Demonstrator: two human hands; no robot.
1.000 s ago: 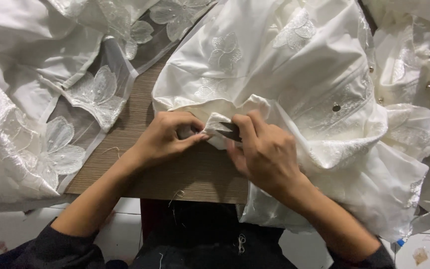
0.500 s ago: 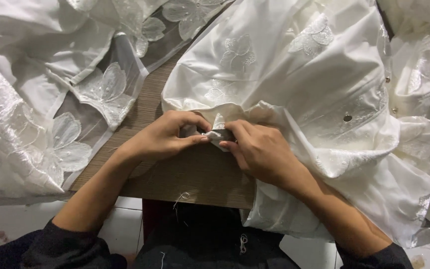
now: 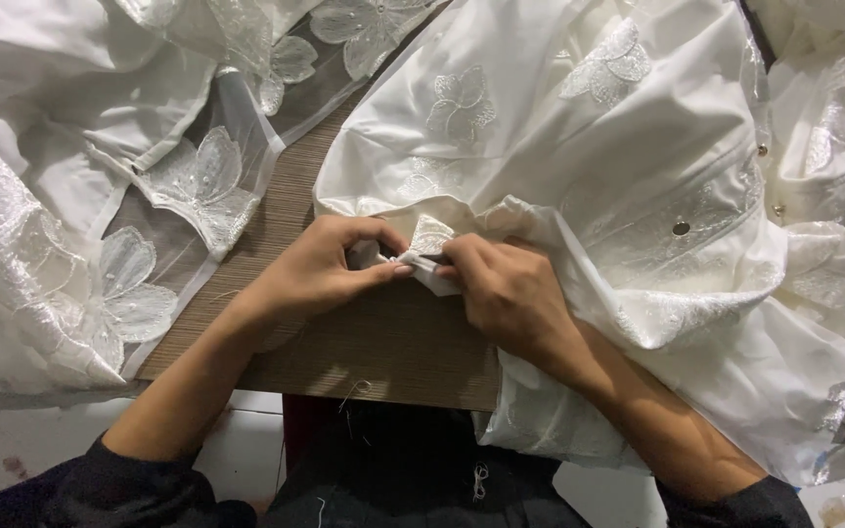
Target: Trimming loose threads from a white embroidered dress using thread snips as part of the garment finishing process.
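A white garment [image 3: 579, 147] with embroidered flowers and small round buttons lies over the right half of a wooden table [image 3: 383, 342]. My left hand [image 3: 330, 264] pinches a small fold of the garment's hem [image 3: 432, 240] at the table's middle. My right hand [image 3: 506, 288] grips the same fold from the right, with a small dark tool partly showing between its fingers. The fingertips of both hands meet at the fold. Both forearms wear dark sleeves.
More white fabric with sheer embroidered flower panels [image 3: 149, 244] covers the table's left side and hangs over its edge. Another white piece [image 3: 833, 147] is piled at the far right. Loose threads hang from the table's front edge [image 3: 354, 391]. A tiled floor shows below.
The view has shifted slightly, so the hands sit a little lower and more to the right. Both hands keep pinching the same fold of hem; their grip looks unchanged.
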